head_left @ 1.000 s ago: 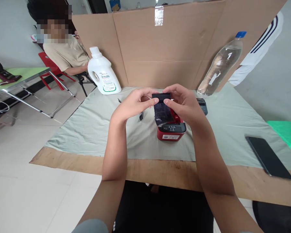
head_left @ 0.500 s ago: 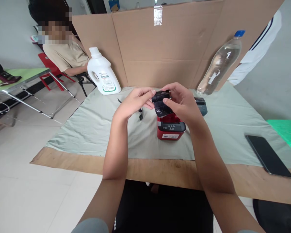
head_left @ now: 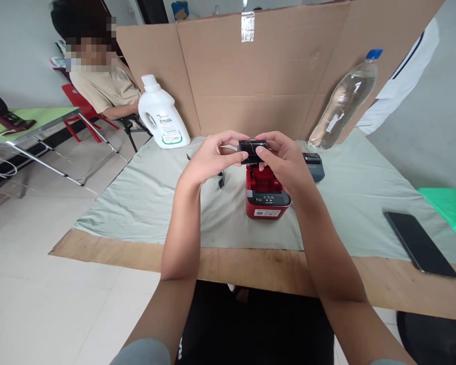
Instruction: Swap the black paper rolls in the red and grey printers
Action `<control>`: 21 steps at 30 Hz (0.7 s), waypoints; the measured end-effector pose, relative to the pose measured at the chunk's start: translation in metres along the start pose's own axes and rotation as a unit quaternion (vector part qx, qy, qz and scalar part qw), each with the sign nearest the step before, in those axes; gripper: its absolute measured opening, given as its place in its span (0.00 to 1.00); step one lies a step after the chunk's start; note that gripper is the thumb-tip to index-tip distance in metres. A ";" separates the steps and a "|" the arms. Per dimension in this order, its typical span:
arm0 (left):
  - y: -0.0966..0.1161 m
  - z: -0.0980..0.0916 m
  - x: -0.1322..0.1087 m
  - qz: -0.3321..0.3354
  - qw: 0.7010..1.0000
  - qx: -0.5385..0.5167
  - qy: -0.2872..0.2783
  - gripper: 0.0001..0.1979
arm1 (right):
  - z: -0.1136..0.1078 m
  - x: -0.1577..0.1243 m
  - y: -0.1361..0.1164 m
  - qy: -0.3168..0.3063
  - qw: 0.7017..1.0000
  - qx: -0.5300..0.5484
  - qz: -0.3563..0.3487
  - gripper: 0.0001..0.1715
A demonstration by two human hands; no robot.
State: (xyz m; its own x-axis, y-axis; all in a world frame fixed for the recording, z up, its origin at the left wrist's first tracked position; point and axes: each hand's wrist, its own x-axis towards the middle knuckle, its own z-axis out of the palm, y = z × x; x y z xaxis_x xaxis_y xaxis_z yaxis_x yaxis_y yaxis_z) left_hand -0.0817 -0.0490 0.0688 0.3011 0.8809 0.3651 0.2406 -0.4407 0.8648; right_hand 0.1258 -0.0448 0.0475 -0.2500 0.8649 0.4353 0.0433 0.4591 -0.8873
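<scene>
Two hands, my left hand and my right hand, pinch a short, glossy black roll at the frame's centre. Just below it in view sits an open-topped red device; my right hand partly blocks that and a dark grey device. A cardboard panel stands behind, a white jug upper left, a water bottle upper right; a phone lies lower right.

The left forearm points just past twelve o'clock, the right forearm toward eleven; left hand and right hand face each other, pinching.
</scene>
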 end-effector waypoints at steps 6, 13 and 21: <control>-0.002 0.004 0.000 0.021 0.999 0.041 0.019 0.19 | 0.003 0.005 0.010 0.036 0.999 0.029 0.005 0.21; 0.005 -0.024 -0.012 0.059 0.992 0.098 0.058 0.23 | 0.011 0.003 0.013 0.019 1.000 -0.006 -0.022 0.16; 0.002 -0.099 -0.048 0.116 0.914 0.076 0.382 0.12 | 0.119 0.044 0.028 -0.195 0.906 -0.375 -0.024 0.16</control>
State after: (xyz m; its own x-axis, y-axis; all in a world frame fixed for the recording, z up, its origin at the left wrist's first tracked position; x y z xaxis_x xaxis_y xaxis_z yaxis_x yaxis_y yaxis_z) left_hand -0.1871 -0.0746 0.0873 -0.3584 0.5984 0.7166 0.3948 -0.5984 0.6972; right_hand 0.0012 -0.0181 0.0233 -0.5859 0.7697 0.2535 0.6312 0.6296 -0.4529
